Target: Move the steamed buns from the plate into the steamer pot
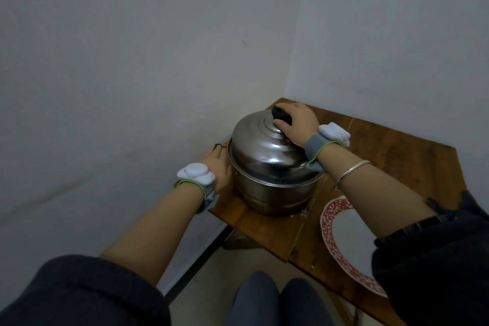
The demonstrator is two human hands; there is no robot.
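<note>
A steel steamer pot (275, 190) stands on the wooden table's left end, covered by its domed lid (264, 143). My right hand (296, 122) is closed on the lid's black knob (281, 113). My left hand (219, 164) rests flat against the pot's left side near its small handle. A plate (328, 222) with a red patterned rim and white centre lies to the right, partly under my right forearm. No buns show on the visible part of the plate. The pot's inside is hidden by the lid.
The wooden table (397, 156) sits in a corner between two grey-white walls. Its left edge runs just beside the pot. My knees (280, 299) show below the table's front edge.
</note>
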